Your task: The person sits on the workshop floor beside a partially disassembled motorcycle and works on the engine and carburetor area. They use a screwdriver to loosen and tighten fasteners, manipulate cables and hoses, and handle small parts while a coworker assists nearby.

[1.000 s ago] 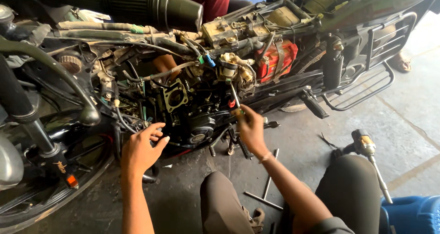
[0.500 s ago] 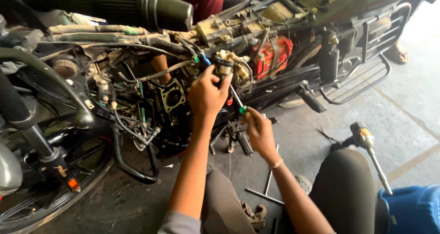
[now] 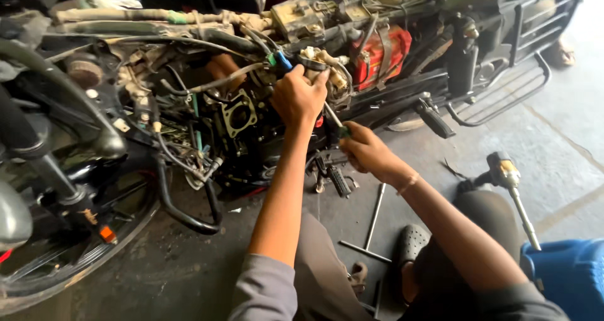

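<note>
Far left: front wheel/tyre [image 3: 75, 264] of a stripped motorcycle, w/ fork leg [image 3: 38, 151] above it, dark & greasy. Black rubber hose [image 3: 182, 208] loops down near the floor, just right of the wheel. Above that, a tangle of cables & wiring along the frame, then the bare engine block face w/ a square gasket opening [image 3: 238, 114], uncovered.

Centre: left hand [image 3: 299, 97] reaches up into the engine bay, fingers curled around the carburettor [image 3: 321, 60], a pale metal part w/ a blue-tipped hose fitting [image 3: 284, 61] just beside the thumb. Grip looks closed on the carb body; fingertips partly hidden behind it, so how tight it is can't be told.

Just right & lower: right hand [image 3: 365, 151] wrapped round a screwdriver [image 3: 335, 118], green handle in the fist, thin shaft angled up-left toward the carb, tip hidden near the left hand. Firm closed hold.

Behind the hands: red battery-like box [image 3: 380, 53] in the frame. A black footpeg [image 3: 434, 118] sticks out further right, w/ a tubular rack/guard [image 3: 503, 101] past it.

Floor, concrete [image 3: 566, 138]: T-handle wrench [image 3: 371, 223] lying between the person's knees, near a black perforated clog [image 3: 412, 242]. Right side: power tool w/ long shaft [image 3: 513, 185] resting by the right knee. Blue plastic container [image 3: 569, 274] at bottom-right corner.
</note>
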Demonstrator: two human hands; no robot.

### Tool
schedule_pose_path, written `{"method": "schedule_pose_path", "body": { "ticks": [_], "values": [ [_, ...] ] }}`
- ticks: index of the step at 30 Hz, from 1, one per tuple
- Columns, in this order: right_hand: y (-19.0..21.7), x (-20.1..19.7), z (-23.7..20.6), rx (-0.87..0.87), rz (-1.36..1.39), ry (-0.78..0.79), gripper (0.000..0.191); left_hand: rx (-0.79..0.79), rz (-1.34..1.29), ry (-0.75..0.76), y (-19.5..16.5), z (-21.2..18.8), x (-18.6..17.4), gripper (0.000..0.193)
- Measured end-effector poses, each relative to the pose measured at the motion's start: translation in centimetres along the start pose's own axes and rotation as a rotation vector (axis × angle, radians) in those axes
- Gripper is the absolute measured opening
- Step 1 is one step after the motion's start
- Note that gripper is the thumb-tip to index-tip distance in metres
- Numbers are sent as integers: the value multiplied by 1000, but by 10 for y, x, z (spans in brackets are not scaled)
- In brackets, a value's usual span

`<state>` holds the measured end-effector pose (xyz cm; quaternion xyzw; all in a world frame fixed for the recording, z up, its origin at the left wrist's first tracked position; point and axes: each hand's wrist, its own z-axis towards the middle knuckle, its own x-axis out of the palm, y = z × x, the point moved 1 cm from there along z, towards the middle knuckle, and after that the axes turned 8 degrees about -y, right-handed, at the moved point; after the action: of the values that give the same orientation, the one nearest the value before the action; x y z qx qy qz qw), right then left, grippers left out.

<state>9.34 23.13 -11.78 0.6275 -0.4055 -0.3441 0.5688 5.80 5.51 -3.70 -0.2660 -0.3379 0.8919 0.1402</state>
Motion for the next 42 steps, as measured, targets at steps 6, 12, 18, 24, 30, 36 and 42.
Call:
{"method": "schedule_pose_path", "body": {
  "ticks": [6, 12, 18, 24, 30, 36, 42],
  "values": [
    [-1, -20, -34, 80, -210, -40, 45, 80, -133, -88, -25, 16, -16, 31],
    [-3, -56, -43, -13, -236, -125, 46, 500, -357, -138, -86, 45, -26, 23],
    [24, -110, -45, -247, -513, -203, 36, 604, 79, 141, -56, 73, -70, 29],
    [35, -123, -23, -384, -465, -331, 33, 1143, 354, 236, -1, 65, -53, 84],
    [24, -105, -2, -508, -447, -335, 35, 1186, 346, 203, 23, 81, -24, 63],
    [21, -89, -1, -491, -429, -340, 35, 1186, 236, 97, 26, 95, 3, 79],
    [13, -80, -2, -411, -234, -353, 34, 1100, 359, 293, 16, 107, 9, 81]
  ]
}}
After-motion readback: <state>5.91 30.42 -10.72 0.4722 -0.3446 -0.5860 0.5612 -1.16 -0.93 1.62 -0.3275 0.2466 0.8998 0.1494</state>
